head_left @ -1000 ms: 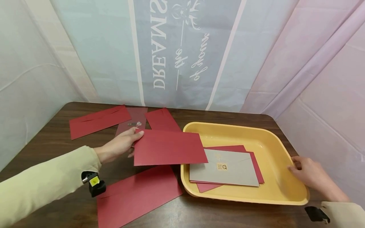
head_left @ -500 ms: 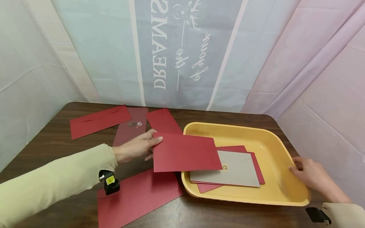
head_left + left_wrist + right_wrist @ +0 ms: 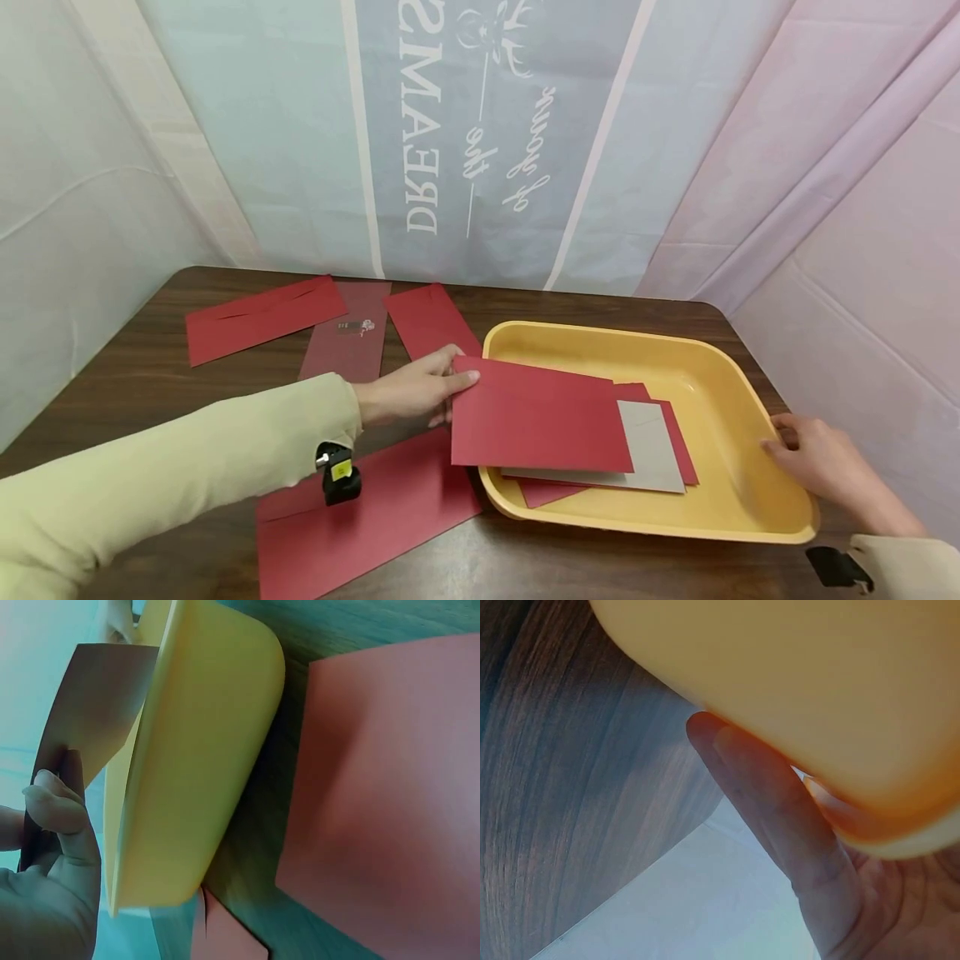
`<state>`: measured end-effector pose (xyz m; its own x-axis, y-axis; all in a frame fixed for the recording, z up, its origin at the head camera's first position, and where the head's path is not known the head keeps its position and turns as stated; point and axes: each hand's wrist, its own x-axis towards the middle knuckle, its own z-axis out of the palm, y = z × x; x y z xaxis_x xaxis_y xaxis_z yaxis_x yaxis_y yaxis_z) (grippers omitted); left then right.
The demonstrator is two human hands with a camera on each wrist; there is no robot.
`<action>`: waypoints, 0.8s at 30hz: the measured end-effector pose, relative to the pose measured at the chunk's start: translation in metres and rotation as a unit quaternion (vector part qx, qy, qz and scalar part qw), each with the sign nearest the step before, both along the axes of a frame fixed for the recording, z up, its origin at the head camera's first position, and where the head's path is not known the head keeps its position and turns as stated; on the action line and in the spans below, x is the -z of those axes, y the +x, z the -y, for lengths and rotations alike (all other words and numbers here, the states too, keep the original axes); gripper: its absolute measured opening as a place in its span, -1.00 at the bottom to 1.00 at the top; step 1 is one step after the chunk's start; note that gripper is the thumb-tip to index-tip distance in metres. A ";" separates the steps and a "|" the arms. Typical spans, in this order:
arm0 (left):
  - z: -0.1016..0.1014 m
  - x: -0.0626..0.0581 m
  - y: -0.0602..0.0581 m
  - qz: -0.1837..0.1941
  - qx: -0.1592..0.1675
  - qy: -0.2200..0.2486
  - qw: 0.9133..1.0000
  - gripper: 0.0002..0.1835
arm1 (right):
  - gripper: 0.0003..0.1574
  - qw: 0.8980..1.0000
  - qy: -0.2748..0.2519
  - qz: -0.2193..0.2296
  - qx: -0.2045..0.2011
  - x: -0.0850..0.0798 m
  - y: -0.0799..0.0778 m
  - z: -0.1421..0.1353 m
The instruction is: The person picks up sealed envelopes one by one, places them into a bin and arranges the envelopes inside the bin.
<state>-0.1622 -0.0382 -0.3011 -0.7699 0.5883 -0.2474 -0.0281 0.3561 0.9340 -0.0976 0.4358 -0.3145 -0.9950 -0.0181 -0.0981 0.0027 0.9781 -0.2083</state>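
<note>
My left hand [image 3: 412, 390] pinches the left edge of a red envelope [image 3: 540, 417], thumb on top and fingers beneath. Its far end reaches over the left side of a yellow plastic tray [image 3: 712, 375]. In the left wrist view the envelope [image 3: 97, 697] stands out past the tray's rim, gripped between thumb and fingers. Under it in the tray lie a grey envelope [image 3: 652, 442], partly covered, and red envelopes [image 3: 682, 446]. On the tray's right side, my right hand [image 3: 821, 458] holds the rim; the right wrist view has its fingers [image 3: 772, 802] against the outer wall.
A large red envelope [image 3: 360, 517] lies on the dark wood table [image 3: 525, 558] in front. Behind the left arm are a red envelope [image 3: 262, 321], a dull red one with a small print [image 3: 345, 350], and another red one [image 3: 435, 321] beside the tray. Printed cloth [image 3: 480, 142] hangs behind.
My left hand has carried the red envelope to the right, over the tray, so it covers more of the grey envelope. The right hand stays on the rim.
</note>
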 end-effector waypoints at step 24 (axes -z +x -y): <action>-0.051 -0.002 0.000 -0.014 0.003 -0.030 0.999 -0.82 | -0.44 1.000 -0.002 0.004 0.000 -0.001 -0.001 -0.001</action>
<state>-0.1619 0.0131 -0.2995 -0.7733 0.5779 -0.2606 0.0009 0.4121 0.9111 -0.0988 0.4364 -0.3139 -0.9942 -0.0183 -0.1060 0.0046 0.9773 -0.2119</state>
